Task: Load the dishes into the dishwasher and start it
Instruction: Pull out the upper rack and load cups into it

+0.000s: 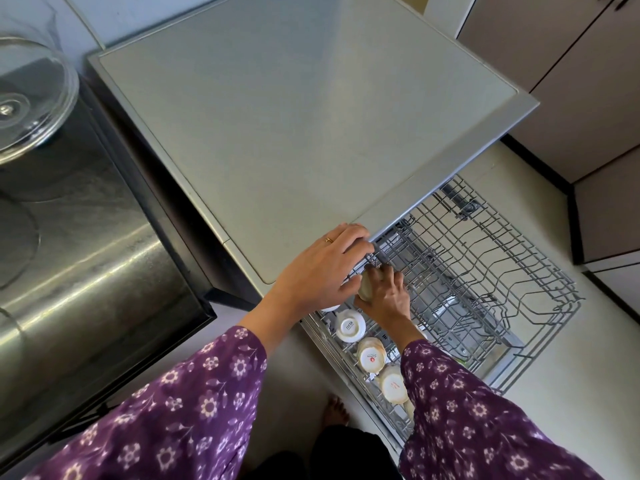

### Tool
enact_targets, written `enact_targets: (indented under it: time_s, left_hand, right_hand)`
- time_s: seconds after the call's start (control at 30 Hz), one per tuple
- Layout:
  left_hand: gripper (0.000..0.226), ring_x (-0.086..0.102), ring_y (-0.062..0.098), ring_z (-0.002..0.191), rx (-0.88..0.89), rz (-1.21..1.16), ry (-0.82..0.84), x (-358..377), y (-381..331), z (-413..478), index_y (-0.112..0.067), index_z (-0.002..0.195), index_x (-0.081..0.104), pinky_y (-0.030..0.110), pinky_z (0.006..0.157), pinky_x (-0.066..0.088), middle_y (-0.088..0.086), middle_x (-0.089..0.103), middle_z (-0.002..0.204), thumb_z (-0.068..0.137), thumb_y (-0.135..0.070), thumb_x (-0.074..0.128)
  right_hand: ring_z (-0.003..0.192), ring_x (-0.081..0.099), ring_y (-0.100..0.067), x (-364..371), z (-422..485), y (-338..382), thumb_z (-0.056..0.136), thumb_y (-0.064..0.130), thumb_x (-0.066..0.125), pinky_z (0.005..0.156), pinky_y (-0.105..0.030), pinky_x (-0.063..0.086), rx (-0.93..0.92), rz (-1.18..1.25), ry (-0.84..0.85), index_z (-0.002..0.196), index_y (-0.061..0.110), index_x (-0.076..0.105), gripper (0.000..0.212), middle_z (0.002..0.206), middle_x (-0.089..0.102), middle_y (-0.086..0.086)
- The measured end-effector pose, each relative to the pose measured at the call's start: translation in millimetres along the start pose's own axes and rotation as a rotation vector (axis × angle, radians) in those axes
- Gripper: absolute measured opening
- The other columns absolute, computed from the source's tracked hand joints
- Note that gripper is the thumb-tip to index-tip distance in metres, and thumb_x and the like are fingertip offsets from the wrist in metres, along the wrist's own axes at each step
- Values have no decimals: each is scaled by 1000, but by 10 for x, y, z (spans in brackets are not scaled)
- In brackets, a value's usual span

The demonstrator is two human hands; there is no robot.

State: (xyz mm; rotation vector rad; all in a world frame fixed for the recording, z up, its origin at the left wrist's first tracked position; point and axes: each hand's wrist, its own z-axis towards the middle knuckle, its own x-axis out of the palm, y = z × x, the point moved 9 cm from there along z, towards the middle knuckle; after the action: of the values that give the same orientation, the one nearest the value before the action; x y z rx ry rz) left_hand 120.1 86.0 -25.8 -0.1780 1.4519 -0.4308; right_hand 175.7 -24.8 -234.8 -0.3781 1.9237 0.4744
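Loading stage: upper rack is pulled out of the dishwasher; cup loading appears to be under way, not finished.
Task item in hand: beige cup, at the rack's left edge, close to the end that meets the dishwasher body.
Right hand: fingers curled round the beige cup, holding it low among the rack wires; whether the cup already rests on them cannot be told.
Left hand: fingers close together and nearly straight, laid over the same corner of the rack; it rests there and holds nothing.
Items already seated: white cup, tan cup and cream cup, all base-up in one row down the rack's left edge, nearer the person than the held cup. A further white piece shows under the left hand; its form cannot be told.
Free capacity: the middle and right of the rack show bare wire only.
Remaining work (judgement): seat the held cup, load any further dishes, slide the rack in, close the door, start the cycle. No controls are in view.
Surroundings: glass lid on a dark cooktop, well to the left of the rack; cabinet doors beyond its right side.
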Motion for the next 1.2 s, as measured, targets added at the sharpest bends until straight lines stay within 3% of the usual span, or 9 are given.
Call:
enact_targets:
  time_s: [0.13,0.27,0.5,0.7,1.03,1.2]
  left_hand:
    - [38,44,20,122,1,11,-3,0,6,0,-11,118,57,23,102,30,6,49,126,81,-22,60]
    - [37,45,18,121,4,18,-14,-18,-11,-7,-12,117,57,24,95,39,5,49,126,82,-23,60]
    - [37,43,19,122,12,10,-13,-1,-2,-4,-12,117,57,26,94,41,5,48,126,82,-23,59]
    - [39,41,18,123,18,13,-22,2,-6,-4,-12,118,57,25,97,38,5,48,126,81,-22,60]
    - [39,42,18,122,24,24,-31,-3,-17,-20,-12,118,56,26,96,39,5,48,127,81,-22,59]
    - [37,43,18,121,32,23,-51,-24,-26,-24,-12,117,57,25,97,39,6,49,126,81,-20,60]
  right_hand:
    - [124,34,-33,59,4,31,76,48,67,92,-46,49,25,61,6,138,29,29,75,135,30,-11]
    - [124,34,-30,90,69,-18,75,43,72,98,-44,43,81,130,48,141,33,27,80,136,30,-9]
    - [126,32,-31,125,94,-41,76,46,70,104,-42,35,77,133,81,144,36,18,87,139,27,-9]
    - [135,21,-35,125,103,-44,74,44,73,110,-46,29,74,138,133,147,40,8,97,150,13,-10]
    - [134,22,-36,81,116,-66,75,43,71,108,-50,31,119,177,102,148,29,16,92,147,19,-12]
    - [133,23,-35,68,162,-75,75,32,72,109,-49,27,89,231,112,146,30,26,84,146,24,-10]
